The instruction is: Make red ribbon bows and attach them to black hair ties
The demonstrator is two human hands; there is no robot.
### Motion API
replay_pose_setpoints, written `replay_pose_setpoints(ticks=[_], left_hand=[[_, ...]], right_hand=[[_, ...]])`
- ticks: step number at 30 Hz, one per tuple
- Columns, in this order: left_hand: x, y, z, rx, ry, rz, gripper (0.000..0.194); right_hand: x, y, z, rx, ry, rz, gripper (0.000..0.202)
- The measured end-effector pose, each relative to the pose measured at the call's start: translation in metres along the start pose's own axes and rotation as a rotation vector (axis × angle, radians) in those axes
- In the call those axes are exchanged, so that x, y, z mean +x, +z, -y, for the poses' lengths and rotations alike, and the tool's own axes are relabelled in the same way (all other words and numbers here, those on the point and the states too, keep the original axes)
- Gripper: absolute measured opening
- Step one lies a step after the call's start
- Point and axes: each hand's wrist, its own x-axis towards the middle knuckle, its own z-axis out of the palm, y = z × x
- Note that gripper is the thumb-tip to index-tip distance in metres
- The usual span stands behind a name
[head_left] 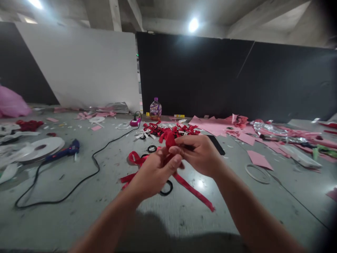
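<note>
A red ribbon (195,192) is pinched between the fingertips of the left hand (154,174) and right hand (198,153), its folded part pointing up above them, a long tail slanting down-right toward the near side. Left of the fingers, gray tabletop (107,189) stretches to a black cord (99,168); red bows (181,129) crowd just beyond. The left hand partly covers a black ring (171,187), perhaps a hair tie.

Place looked like craft workshop. Grey bench (92,225) was littered with pink paper offcuts (214,125). Blue corded glue gun (64,150) lay beside white reel (48,143); red ribbon (195,192) and heaped red bows (156,130) pointed to handwork in quantity. Black panel (197,77) and white panel (81,66) screened far side. Bare concrete beams (115,15) ran overhead; bright lamps (193,25) lit unfinished-looking ceiling (168,8).
</note>
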Motion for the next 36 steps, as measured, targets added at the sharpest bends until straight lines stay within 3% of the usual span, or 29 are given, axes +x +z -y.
replay_pose_setpoints(ticks=[3,7,10,13,16,21,26,30,36], left_hand=[[-0.036,0.007,0.026,-0.072,-0.135,-0.152,0.041],[-0.075,0.015,0.056,-0.170,-0.221,-0.407,0.045],[-0.087,0.021,0.070,-0.119,-0.280,-0.465,0.044],[-0.087,0.025,0.074,-0.014,-0.295,-0.474,0.041],[-0.083,0.028,0.072,0.048,-0.280,-0.470,0.035],[-0.077,0.030,0.072,0.132,-0.292,-0.502,0.033],[-0.071,0.036,0.082,-0.095,-0.289,-0.590,0.024],[-0.067,0.044,0.088,-0.222,-0.280,-0.640,0.024],[-0.064,0.056,0.095,-0.443,-0.263,-0.702,0.022]], right_hand=[[-0.016,0.020,0.000,0.065,0.098,0.120,0.029],[-0.046,0.044,-0.021,0.320,0.268,0.176,0.046],[-0.064,0.061,-0.046,0.479,0.326,0.262,0.050],[-0.075,0.075,-0.065,0.491,0.302,0.293,0.044],[-0.084,0.081,-0.073,0.326,0.262,0.183,0.036],[-0.096,0.085,-0.072,0.253,0.308,0.033,0.047],[-0.101,0.094,-0.078,0.435,0.452,-0.130,0.049],[-0.103,0.099,-0.082,0.685,0.539,-0.128,0.032],[-0.097,0.097,-0.081,0.621,0.574,-0.138,0.023]])
